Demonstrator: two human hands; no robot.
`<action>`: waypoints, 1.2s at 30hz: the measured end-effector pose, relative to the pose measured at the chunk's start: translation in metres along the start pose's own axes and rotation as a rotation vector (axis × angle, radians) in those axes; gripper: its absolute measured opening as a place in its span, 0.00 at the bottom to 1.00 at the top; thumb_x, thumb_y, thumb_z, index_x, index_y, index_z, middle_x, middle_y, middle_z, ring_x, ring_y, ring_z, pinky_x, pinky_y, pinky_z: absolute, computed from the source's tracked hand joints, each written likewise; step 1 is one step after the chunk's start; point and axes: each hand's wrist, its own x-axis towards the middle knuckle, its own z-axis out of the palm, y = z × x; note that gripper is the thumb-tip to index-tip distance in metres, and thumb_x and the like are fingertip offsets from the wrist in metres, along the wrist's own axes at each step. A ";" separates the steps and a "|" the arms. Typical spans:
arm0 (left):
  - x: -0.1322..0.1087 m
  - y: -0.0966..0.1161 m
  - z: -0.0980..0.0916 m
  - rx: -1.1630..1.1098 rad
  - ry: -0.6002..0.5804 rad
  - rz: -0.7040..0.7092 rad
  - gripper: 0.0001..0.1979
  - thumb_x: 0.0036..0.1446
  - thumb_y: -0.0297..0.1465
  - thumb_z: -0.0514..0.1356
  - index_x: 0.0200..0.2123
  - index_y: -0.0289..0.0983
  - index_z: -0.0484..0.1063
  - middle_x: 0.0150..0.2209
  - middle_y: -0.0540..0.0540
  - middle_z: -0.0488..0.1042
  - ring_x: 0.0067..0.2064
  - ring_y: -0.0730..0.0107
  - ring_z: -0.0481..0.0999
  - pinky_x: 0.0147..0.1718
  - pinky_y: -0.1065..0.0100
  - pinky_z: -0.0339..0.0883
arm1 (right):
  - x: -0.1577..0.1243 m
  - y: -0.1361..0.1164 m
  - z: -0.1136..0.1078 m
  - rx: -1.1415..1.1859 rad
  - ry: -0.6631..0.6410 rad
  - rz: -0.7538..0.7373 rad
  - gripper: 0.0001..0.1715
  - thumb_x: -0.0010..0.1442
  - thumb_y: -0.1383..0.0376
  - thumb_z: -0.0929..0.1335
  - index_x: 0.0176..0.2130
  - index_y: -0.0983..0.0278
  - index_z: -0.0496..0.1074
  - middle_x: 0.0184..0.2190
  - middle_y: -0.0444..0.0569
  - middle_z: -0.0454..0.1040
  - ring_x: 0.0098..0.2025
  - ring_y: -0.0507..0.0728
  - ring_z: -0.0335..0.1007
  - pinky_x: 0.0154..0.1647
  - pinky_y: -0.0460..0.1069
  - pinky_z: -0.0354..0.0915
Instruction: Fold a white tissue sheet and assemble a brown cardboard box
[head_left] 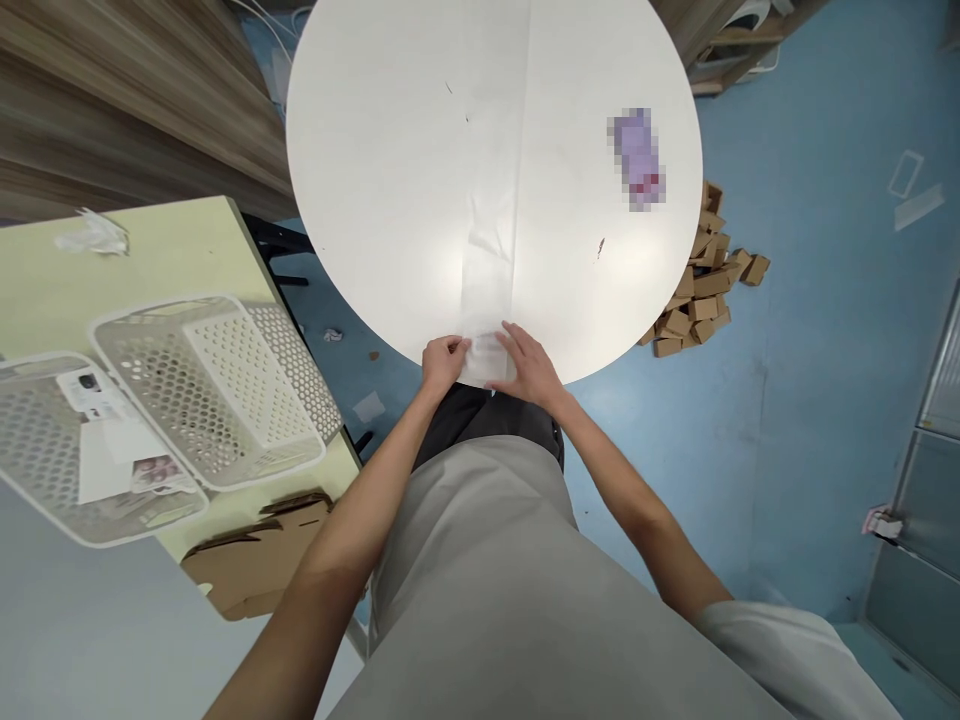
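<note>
A long strip of clear plastic film [489, 285] runs across the round white table [367, 150] from the far side to the near edge, with creases about its middle. My left hand [445, 362] is closed in a pinch at the left edge of the film's near end. At the right side of that same end, my right hand [531, 368] rests with thumb and fingers apart, touching the film.
A blurred purple item [637, 160] lies on the table's right part. Small cardboard boxes [701, 300] are heaped on the floor to the right. At left, white perforated baskets [217, 390] and flat cardboard [262, 560] sit on a yellow-green table [187, 240].
</note>
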 end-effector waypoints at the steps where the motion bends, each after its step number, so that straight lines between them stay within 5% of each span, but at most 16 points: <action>1: 0.000 0.001 -0.001 0.019 -0.012 0.010 0.12 0.65 0.38 0.63 0.32 0.39 0.82 0.32 0.47 0.82 0.38 0.59 0.79 0.41 0.64 0.69 | -0.001 0.001 0.000 -0.053 -0.074 -0.084 0.54 0.68 0.55 0.79 0.81 0.63 0.59 0.84 0.63 0.53 0.87 0.71 0.46 0.85 0.69 0.53; 3: 0.001 0.001 -0.002 0.052 -0.045 0.032 0.13 0.66 0.38 0.62 0.30 0.40 0.80 0.30 0.47 0.80 0.37 0.60 0.77 0.40 0.64 0.67 | 0.001 0.004 0.001 -0.128 -0.165 -0.178 0.58 0.66 0.61 0.79 0.83 0.63 0.55 0.86 0.62 0.48 0.88 0.71 0.40 0.86 0.70 0.49; 8: 0.005 -0.004 -0.006 0.151 -0.152 0.060 0.17 0.69 0.38 0.58 0.28 0.41 0.76 0.27 0.45 0.78 0.36 0.58 0.77 0.41 0.62 0.69 | 0.013 0.015 0.012 -0.176 -0.189 -0.190 0.50 0.69 0.76 0.66 0.83 0.64 0.55 0.85 0.60 0.51 0.88 0.67 0.42 0.87 0.68 0.50; 11: 0.003 -0.003 -0.007 0.227 -0.123 0.084 0.13 0.69 0.36 0.58 0.36 0.41 0.81 0.33 0.41 0.83 0.40 0.52 0.82 0.46 0.57 0.74 | 0.016 0.021 0.016 -0.145 -0.161 -0.178 0.46 0.70 0.78 0.60 0.82 0.63 0.59 0.83 0.58 0.55 0.87 0.64 0.44 0.86 0.67 0.53; 15: -0.004 0.011 0.000 0.304 0.112 0.435 0.25 0.68 0.29 0.57 0.65 0.37 0.77 0.62 0.30 0.81 0.65 0.42 0.79 0.64 0.44 0.73 | 0.017 0.025 0.018 -0.119 -0.132 -0.180 0.43 0.73 0.78 0.58 0.80 0.62 0.63 0.82 0.56 0.59 0.87 0.63 0.46 0.85 0.67 0.55; 19: 0.001 0.031 0.006 0.331 -0.137 0.727 0.26 0.73 0.29 0.52 0.70 0.37 0.73 0.68 0.33 0.77 0.70 0.49 0.75 0.72 0.44 0.69 | 0.020 0.029 0.017 -0.120 -0.157 -0.191 0.41 0.70 0.79 0.58 0.77 0.67 0.67 0.81 0.60 0.61 0.87 0.64 0.45 0.84 0.67 0.58; 23: 0.010 0.034 -0.003 0.264 -0.237 0.655 0.21 0.77 0.36 0.52 0.64 0.38 0.77 0.65 0.34 0.79 0.68 0.49 0.77 0.71 0.47 0.70 | 0.025 0.028 0.011 -0.121 -0.169 -0.175 0.45 0.66 0.82 0.59 0.77 0.68 0.67 0.80 0.62 0.63 0.87 0.65 0.46 0.81 0.67 0.62; 29: 0.010 0.024 -0.020 0.129 -0.272 0.464 0.24 0.78 0.50 0.54 0.61 0.41 0.77 0.68 0.37 0.77 0.69 0.50 0.77 0.71 0.49 0.69 | 0.034 0.021 -0.003 -0.080 -0.103 -0.079 0.39 0.69 0.80 0.59 0.74 0.67 0.66 0.77 0.63 0.67 0.81 0.64 0.62 0.75 0.63 0.66; 36: 0.003 0.012 -0.014 0.123 -0.255 0.424 0.42 0.60 0.56 0.74 0.71 0.44 0.70 0.72 0.38 0.72 0.71 0.42 0.74 0.69 0.49 0.71 | 0.052 0.019 -0.015 0.021 -0.089 0.020 0.22 0.77 0.66 0.66 0.66 0.64 0.71 0.62 0.61 0.79 0.64 0.69 0.74 0.63 0.63 0.73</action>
